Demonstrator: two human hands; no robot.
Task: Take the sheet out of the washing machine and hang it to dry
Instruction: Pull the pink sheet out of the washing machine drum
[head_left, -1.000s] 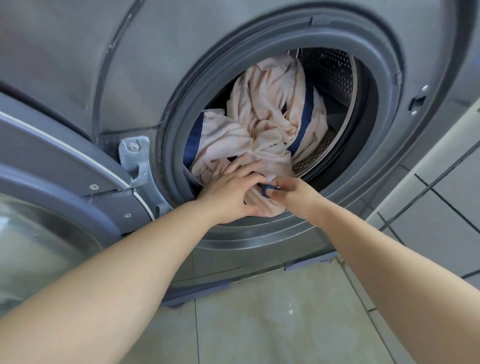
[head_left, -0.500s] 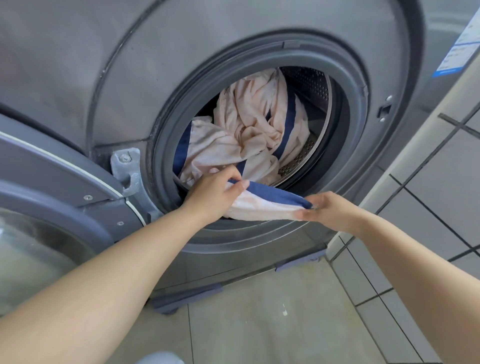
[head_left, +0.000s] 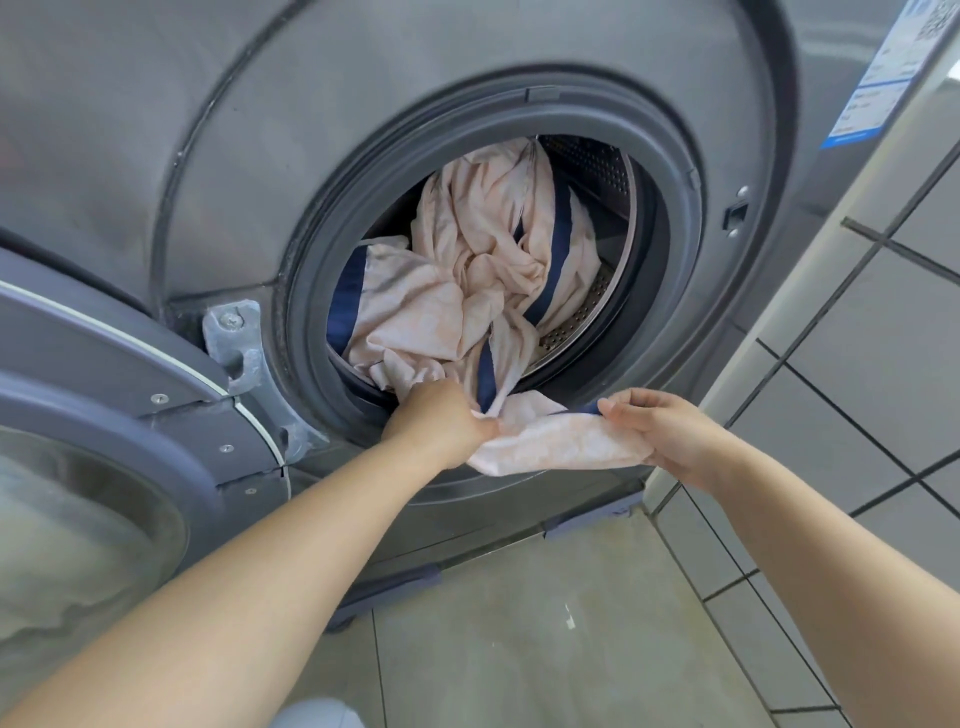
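Note:
A pale pink sheet (head_left: 488, 265) with dark blue bands fills the drum of the grey washing machine (head_left: 467, 67). Most of it is still bunched inside the round opening. One end hangs out over the rubber door seal (head_left: 322, 249). My left hand (head_left: 441, 423) grips that end at the lower rim of the opening. My right hand (head_left: 654, 423) pinches the same piece further right, outside the drum. The cloth is stretched between both hands.
The machine's round glass door (head_left: 88, 509) stands swung open at the left, on its hinge (head_left: 234, 332). A tiled wall (head_left: 857, 338) runs close along the right. Light floor tiles (head_left: 519, 649) lie below the machine's front.
Both hands have drawn an end of the sheet out of the drum. My right hand has moved right and away from my left, spreading the cloth between them.

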